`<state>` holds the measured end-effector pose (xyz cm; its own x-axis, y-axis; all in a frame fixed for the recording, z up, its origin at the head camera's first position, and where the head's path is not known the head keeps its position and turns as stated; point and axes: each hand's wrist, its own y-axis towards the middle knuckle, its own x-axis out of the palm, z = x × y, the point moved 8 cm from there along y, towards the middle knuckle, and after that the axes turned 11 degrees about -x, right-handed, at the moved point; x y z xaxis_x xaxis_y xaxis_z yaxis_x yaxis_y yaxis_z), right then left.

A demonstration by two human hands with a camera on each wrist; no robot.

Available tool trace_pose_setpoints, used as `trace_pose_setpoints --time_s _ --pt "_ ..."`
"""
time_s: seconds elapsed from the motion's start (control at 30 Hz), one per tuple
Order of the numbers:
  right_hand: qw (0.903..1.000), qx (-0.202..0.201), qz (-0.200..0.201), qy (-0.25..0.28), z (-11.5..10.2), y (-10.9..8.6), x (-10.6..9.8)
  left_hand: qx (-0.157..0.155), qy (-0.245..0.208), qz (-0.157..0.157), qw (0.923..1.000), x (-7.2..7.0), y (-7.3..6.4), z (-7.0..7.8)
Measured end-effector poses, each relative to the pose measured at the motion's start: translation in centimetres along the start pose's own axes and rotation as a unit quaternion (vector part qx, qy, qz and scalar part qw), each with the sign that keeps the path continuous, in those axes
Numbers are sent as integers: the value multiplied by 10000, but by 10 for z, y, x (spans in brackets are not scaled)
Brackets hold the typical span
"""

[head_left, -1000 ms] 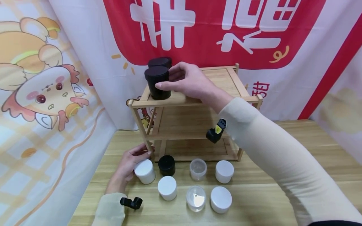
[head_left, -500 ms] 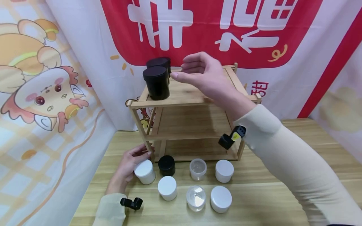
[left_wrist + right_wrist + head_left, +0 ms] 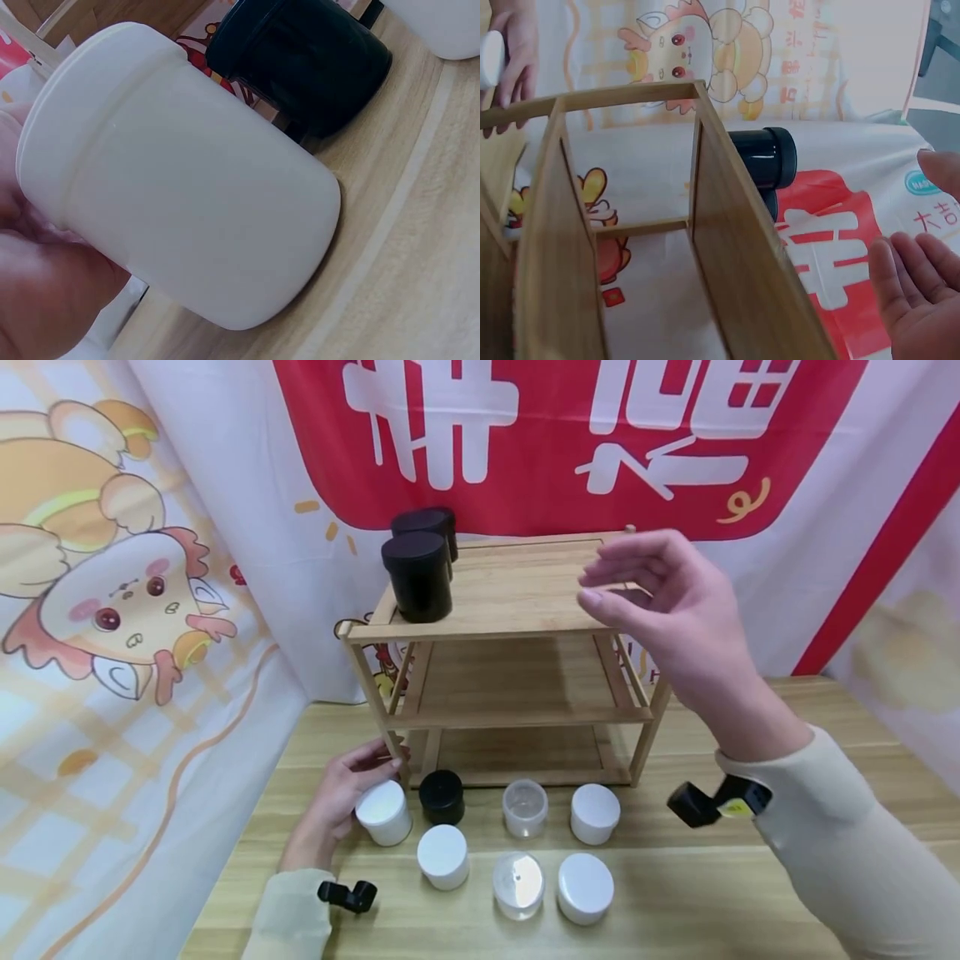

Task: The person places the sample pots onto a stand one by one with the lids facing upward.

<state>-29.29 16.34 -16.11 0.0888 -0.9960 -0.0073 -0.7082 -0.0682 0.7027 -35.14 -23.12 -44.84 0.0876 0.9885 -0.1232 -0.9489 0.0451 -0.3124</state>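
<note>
A three-tier wooden rack (image 3: 525,593) stands on the table. On the left of its top tier are two lidded black jars, the front jar (image 3: 417,578) partly covering the rear jar (image 3: 442,518). My right hand (image 3: 686,618) is held off the rack's right end, fingers loosely bent, holding nothing. At the rack's front left leg (image 3: 375,693), my left hand (image 3: 341,797) grips low down, its fingers passing behind the leg and its thumb in front. Right beside that hand stands a white lidded jar (image 3: 195,180), nearest in the left wrist view.
Before the rack stand a short black jar (image 3: 442,797), a clear cup (image 3: 525,808), another clear cup (image 3: 518,885) and white jars (image 3: 442,857) (image 3: 596,814) (image 3: 586,889). Patterned cloth (image 3: 150,627) hangs at the left; a red printed panel (image 3: 540,485) rises behind the rack.
My right hand has let go of the front black jar on the top tier and drawn away to the right. The left hand has stayed at the rack's leg.
</note>
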Motion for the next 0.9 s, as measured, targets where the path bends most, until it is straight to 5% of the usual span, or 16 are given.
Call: trace_pose_setpoints --time_s 0.27,0.57,0.7,0.9 --pt "9988 284 -142 -384 26 -58 -27 74 -60 -45 9999 1 1 -1" --pt "9893 1026 -567 -867 90 -125 -43 55 -131 -6 9999 0 -1 0" --pt "9810 1297 -812 -1194 119 -151 -48 115 -146 -40 9998 2 -2 1" --pt "9556 1722 -1363 -1964 154 -177 -50 134 -175 -59 9997 1 0 -1"
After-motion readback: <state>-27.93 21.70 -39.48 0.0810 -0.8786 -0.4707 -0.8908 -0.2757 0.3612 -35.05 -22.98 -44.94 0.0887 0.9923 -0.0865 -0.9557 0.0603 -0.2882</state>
